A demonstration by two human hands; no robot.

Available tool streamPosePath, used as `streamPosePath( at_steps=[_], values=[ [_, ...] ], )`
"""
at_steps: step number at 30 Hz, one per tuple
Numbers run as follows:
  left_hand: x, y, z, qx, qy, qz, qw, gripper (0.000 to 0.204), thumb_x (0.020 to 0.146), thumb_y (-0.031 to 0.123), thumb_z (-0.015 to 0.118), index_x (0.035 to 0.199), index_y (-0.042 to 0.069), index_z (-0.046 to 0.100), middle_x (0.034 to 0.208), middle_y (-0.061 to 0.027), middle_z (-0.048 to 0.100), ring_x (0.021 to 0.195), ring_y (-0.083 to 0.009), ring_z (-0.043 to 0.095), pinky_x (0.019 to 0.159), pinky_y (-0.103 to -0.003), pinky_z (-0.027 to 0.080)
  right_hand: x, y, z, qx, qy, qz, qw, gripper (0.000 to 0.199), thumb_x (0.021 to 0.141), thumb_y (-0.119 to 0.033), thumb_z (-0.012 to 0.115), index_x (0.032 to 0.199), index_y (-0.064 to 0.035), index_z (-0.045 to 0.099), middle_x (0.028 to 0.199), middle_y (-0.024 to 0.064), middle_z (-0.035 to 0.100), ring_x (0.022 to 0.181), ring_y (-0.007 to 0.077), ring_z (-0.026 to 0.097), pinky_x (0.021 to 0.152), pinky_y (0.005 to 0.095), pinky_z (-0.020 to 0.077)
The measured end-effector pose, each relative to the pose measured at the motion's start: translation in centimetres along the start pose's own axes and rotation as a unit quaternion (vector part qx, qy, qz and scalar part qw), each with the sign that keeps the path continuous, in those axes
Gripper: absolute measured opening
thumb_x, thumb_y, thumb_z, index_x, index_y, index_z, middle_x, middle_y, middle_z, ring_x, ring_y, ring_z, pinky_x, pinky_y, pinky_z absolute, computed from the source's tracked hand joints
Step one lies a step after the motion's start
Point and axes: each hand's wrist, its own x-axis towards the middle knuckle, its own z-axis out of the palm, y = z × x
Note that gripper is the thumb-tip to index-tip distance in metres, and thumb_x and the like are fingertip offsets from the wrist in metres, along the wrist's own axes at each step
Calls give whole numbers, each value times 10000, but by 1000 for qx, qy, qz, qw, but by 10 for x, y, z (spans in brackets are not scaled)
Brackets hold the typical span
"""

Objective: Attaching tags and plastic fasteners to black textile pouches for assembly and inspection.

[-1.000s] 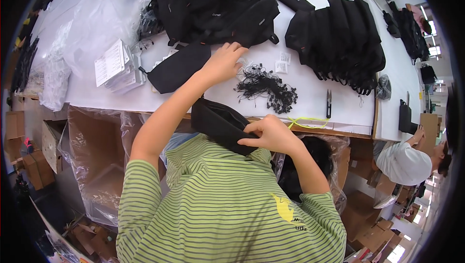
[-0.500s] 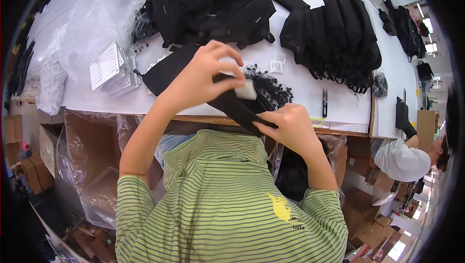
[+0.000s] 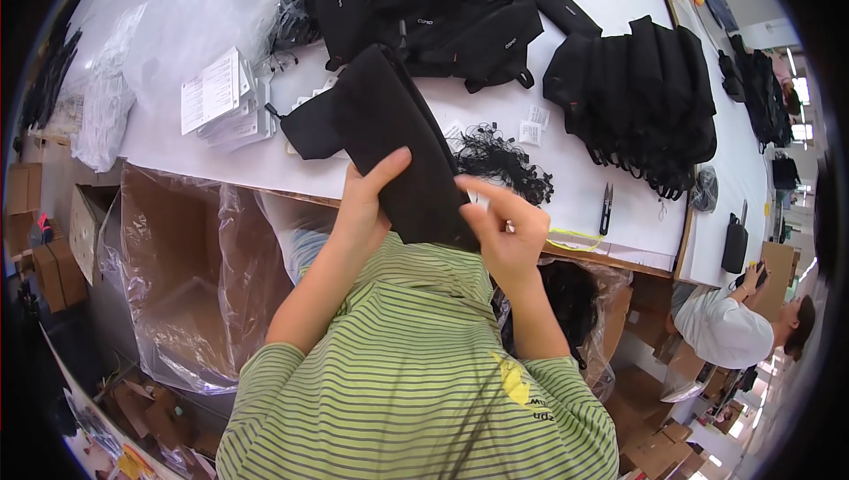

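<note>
A flat black fabric pouch (image 3: pixel 393 122) stands upright over the table's front edge in my two hands. My left hand (image 3: pixel 367 197) is closed on its lower left side, thumb on the front face. At the pouch's lower right edge, my right hand (image 3: pixel 511 219) has its fingers bent and pinched; what lies between the fingertips is hidden. Behind the held pouch a second black fabric piece (image 3: pixel 311 126) with a small pull tab sticks out to the left. Just right of the pouch lies a tangle of thin black cords (image 3: pixel 500 162).
Black pouches lie in a pile (image 3: pixel 433 25) at the back and in a row (image 3: pixel 632 104) at right. Thread snips (image 3: pixel 607 209), white labels (image 3: pixel 531 133), a stack of printed cards (image 3: pixel 214 95) and clear plastic bags (image 3: pixel 190 20) are on the table. A lined carton (image 3: pixel 172 250) stands below.
The pouch has swung from a low slant to upright. My left hand has dropped to its lower side, and the white piece seen near that hand is out of sight. The view has shifted.
</note>
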Motion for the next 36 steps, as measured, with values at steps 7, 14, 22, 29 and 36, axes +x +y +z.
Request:
streamPosePath(
  at_steps=[7,14,22,29,36],
  values=[
    [3,5,-1,21,-5,15,1000,374,766,105,726,1084,-10,569,980,-88,638,866,-175,636,775,-304,522,-22,25,13,155,30,173,972,258,948,-178,530,808,6,646,595,8,523,565,54,414,525,231,309],
    [-5,-1,2,257,-169,-124,943,377,703,147,791,980,-58,638,885,-105,674,764,-149,649,716,-276,530,27,18,2,283,151,144,936,171,910,-140,601,997,-1,648,911,40,636,852,111,571,782,224,439],
    [-6,-1,7,218,-129,-138,958,371,728,150,733,1005,-55,597,848,-100,651,702,-143,641,643,-251,528,30,35,2,188,173,113,960,97,844,-83,677,842,-5,619,825,25,623,784,99,568,732,221,445],
    [1,1,0,74,-47,-130,988,267,783,153,687,982,-8,610,833,-79,656,685,-160,647,629,-271,537,23,6,0,27,17,-37,999,107,744,-23,713,768,-18,609,672,47,522,581,147,492,515,243,389],
    [18,16,-20,-97,-70,-159,980,209,868,218,596,911,23,656,810,-68,685,661,-157,661,599,-259,547,8,-20,3,94,-151,-60,982,123,741,-59,725,763,-15,613,673,28,516,581,127,484,494,229,380]
  ],
)
